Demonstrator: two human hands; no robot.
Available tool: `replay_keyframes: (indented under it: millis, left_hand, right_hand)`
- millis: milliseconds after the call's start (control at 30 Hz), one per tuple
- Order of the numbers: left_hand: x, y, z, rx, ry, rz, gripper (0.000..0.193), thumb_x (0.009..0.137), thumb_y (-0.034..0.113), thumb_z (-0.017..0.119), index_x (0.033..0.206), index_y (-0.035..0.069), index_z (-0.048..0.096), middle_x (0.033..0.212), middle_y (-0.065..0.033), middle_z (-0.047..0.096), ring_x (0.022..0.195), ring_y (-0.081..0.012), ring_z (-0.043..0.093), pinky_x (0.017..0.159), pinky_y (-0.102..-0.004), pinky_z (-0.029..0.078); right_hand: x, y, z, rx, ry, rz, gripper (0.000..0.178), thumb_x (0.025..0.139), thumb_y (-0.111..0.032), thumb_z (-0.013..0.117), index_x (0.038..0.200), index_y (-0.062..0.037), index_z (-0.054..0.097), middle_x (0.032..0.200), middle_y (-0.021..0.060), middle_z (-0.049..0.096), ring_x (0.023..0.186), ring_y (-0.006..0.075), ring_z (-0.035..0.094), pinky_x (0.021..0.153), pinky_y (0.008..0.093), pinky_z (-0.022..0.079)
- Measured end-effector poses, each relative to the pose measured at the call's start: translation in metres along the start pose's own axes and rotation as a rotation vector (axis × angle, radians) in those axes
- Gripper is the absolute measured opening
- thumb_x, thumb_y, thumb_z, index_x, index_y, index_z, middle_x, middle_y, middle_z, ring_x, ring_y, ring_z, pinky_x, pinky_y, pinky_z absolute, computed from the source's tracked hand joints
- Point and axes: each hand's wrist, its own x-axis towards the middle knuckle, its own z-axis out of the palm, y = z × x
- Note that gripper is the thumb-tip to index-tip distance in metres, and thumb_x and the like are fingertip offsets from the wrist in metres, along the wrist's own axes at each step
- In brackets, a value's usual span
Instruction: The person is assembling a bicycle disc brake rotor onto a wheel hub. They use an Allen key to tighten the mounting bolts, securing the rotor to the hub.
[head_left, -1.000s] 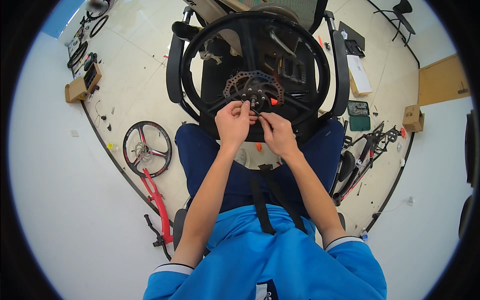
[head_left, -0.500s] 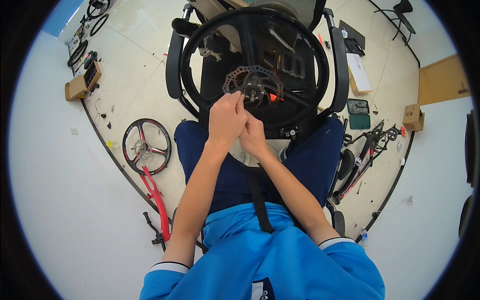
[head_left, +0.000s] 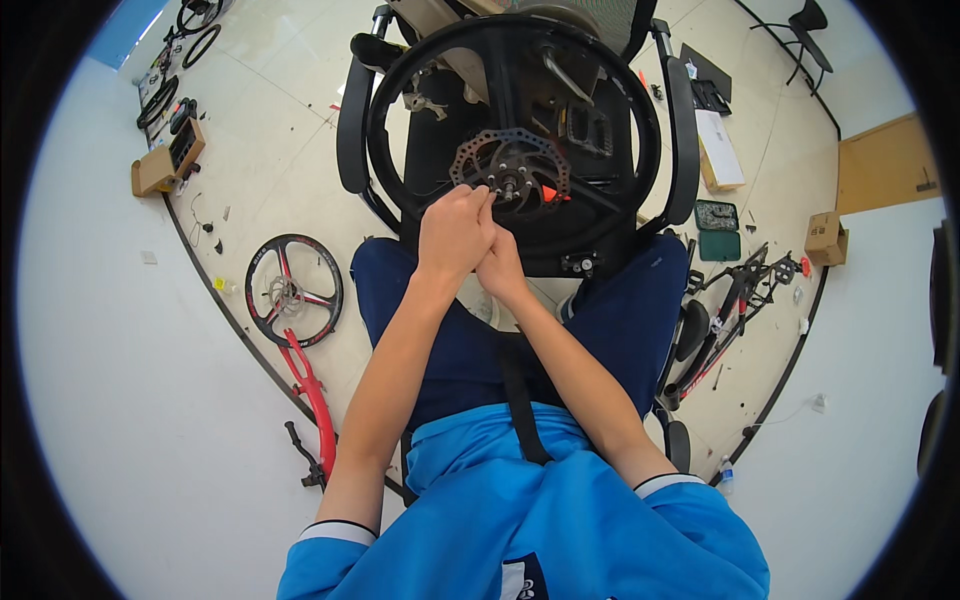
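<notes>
Closely paired above dark trousers (head_left: 385, 285), two bare hands meet at the near side of a black spoked wheel (head_left: 500, 88) lying over the seat of an office chair, between its armrests (head_left: 683, 150). The left hand (head_left: 455, 238) is curled, its fingertips bunched by the lower left edge of the perforated brake rotor (head_left: 513, 138), just beside the axle (head_left: 510, 190); whether they are clamped on anything cannot be told. The right hand (head_left: 502, 264) is tucked against it, its fingers mostly hidden, so their grip cannot be told either. With both hands crowded so near the rotor, a sudden slip could rake knuckles across its holed rim, and bare fingertips might leave grease on the braking surface. A hard push on one side could tip or swivel the wheel, since no clamp on it is visible and the chair may itself turn or roll. Anything small let go could drop through the wide gaps between the spokes, to be lost among the pedal (head_left: 590, 132) and the orange-red piece (head_left: 553, 194) seen there. Angled pressure from a blind grip could also round off the bolt heads around the axle.
</notes>
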Motion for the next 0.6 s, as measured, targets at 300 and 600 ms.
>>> replay_keyframes:
  millis: [300,600]
  left_hand:
    - [0.006,-0.006,-0.005,0.068,-0.030,0.051,0.014,0.083,0.010,0.065,0.089,-0.001,0.072,0.072,-0.0171,0.063,0.066,-0.0358,0.062,0.061,-0.0396,0.051]
    - [-0.010,0.015,0.033,-0.970,0.118,-0.669,0.024,0.095,0.014,0.063,0.095,-0.008,0.071,0.078,-0.0104,0.070,0.065,-0.0136,0.068,0.059,-0.0254,0.055]
  right_hand:
    - [0.007,0.000,0.014,-0.042,0.023,0.045,0.025,0.092,-0.013,0.053,0.109,0.0030,0.061,0.093,0.0220,0.069,0.091,0.0326,0.068,0.077,0.0382,0.051]
    - [-0.006,-0.050,-0.071,-0.579,0.076,-0.163,0.016,0.091,-0.009,0.058,0.098,0.0022,0.066,0.085,0.0199,0.066,0.077,0.0359,0.065,0.068,0.0395,0.050]
